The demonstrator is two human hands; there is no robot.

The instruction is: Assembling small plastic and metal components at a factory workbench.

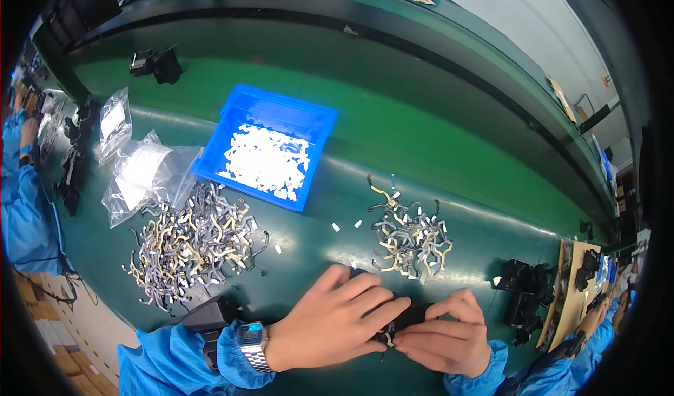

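Note:
My left hand (337,319), with a metal watch at its wrist, is closed around a black plastic part (411,317) near the front of the table. The fingers of my right hand (447,333) are pinched at the part's near side, where a small pale yellow wire piece (388,339) shows between both hands' fingertips. Much of the black part is hidden under my fingers. Just beyond lies a small pile of short grey and yellow wires (414,241) with white ends. A larger pile of such wires (189,248) spreads out to the left.
A blue bin (323,126) of small white pieces stands beyond the piles, with clear plastic bags (140,175) to its left. Black parts (523,291) are heaped at the right, beside a cardboard sheet (572,291). Co-workers' blue sleeves (31,213) show at both sides.

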